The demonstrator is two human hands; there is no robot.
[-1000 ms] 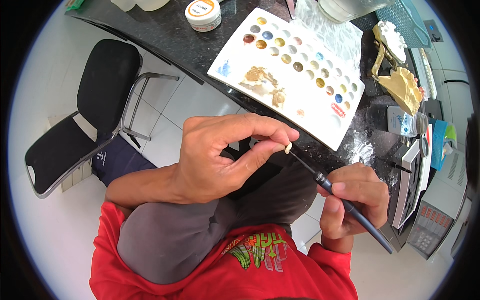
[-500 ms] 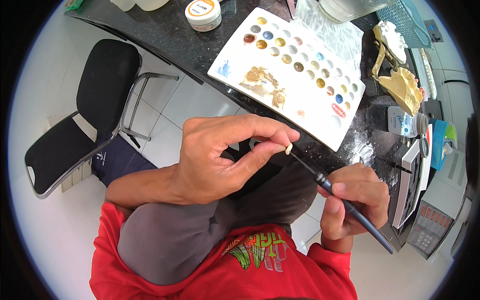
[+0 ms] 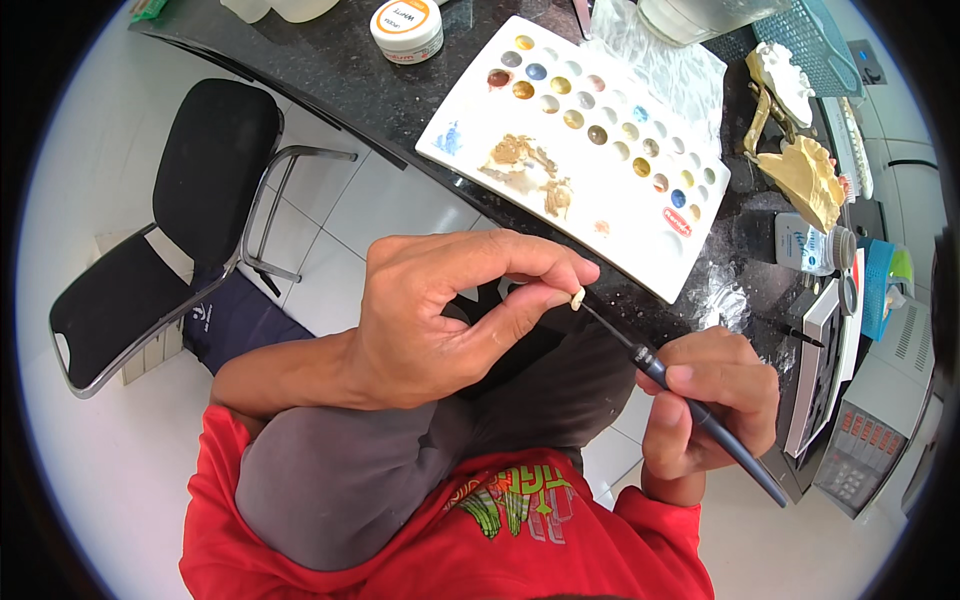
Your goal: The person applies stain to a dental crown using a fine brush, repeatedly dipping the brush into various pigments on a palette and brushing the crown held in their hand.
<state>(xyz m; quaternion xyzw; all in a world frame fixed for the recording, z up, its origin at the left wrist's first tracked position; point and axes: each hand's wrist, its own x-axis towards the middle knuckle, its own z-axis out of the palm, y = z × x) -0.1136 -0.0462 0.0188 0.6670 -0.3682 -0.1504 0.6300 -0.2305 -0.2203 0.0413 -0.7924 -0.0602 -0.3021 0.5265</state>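
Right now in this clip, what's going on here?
A person's left hand pinches a small cream-coloured piece between thumb and finger. The right hand holds a slim dark-handled tool, its tip at or just by the piece. Beyond the hands, a colour-smeared white palette lies on the dark counter.

Left fingers (image 3: 530,250) pinch at their tips; right fingers (image 3: 722,380) curl inward.
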